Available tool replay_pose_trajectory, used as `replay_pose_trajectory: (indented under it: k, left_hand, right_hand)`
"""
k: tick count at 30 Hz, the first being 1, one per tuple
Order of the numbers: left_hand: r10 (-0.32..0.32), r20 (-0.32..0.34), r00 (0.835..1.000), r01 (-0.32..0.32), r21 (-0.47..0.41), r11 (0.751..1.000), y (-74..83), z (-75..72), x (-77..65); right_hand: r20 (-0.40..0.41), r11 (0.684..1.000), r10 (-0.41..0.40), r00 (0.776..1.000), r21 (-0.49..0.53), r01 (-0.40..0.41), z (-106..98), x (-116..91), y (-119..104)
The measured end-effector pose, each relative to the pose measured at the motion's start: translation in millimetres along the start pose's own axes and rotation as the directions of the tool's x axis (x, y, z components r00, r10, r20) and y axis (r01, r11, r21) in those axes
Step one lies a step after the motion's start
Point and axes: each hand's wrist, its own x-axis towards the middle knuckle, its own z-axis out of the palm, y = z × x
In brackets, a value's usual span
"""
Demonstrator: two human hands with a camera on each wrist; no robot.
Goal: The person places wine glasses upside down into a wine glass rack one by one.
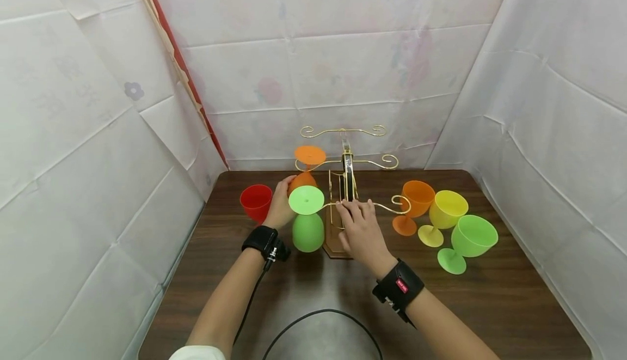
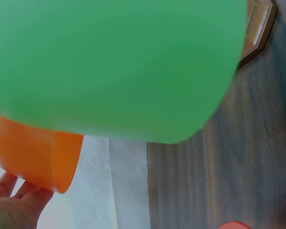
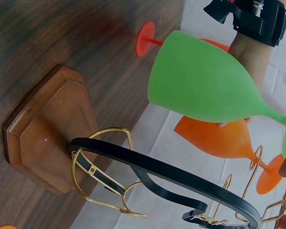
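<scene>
My left hand (image 1: 281, 207) holds an orange plastic goblet (image 2: 26, 152) by its bowl, upside down, at the left side of a gold wire goblet rack (image 1: 348, 172). The goblet's foot is up by the rack's middle arm. In front of it a green goblet (image 1: 307, 232) hangs upside down from the front arm, covering part of the orange bowl. My right hand (image 1: 363, 235) rests on the front arm near the centre post, fingers spread. From the right wrist, the rack's wooden base (image 3: 52, 129) and black curved post (image 3: 167, 171) show, with fingers at the right edge.
A red goblet (image 1: 257, 201) stands upright left of my left hand. To the right stand upright orange (image 1: 418, 199), yellow (image 1: 448, 210) and green (image 1: 472, 236) goblets. A black cable (image 1: 323, 311) loops across the front of the wooden table. White sheeting encloses the back and sides.
</scene>
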Motion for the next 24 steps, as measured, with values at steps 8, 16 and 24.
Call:
replay_pose_trajectory:
  k: [8, 16, 24]
  left_hand:
    - [-0.05, -0.048, 0.998, 0.047, -0.054, 0.997, -2.4, -0.1, -1.8]
    - [-0.071, -0.071, 0.995, 0.068, -0.054, 0.996, -6.3, 2.1, 1.6]
    - [-0.075, -0.051, 0.996, 0.073, -0.038, 0.997, -7.8, 6.3, 2.0]
  right_hand:
    - [-0.011, 1.0, -0.004, 1.0, 0.001, 0.004, 0.9, -0.3, 0.6]
    - [-0.015, 1.0, -0.004, 1.0, 0.005, 0.004, 1.4, -0.1, 1.1]
    - [-0.018, 1.0, -0.009, 1.0, 0.001, 0.009, 2.8, -0.7, 2.0]
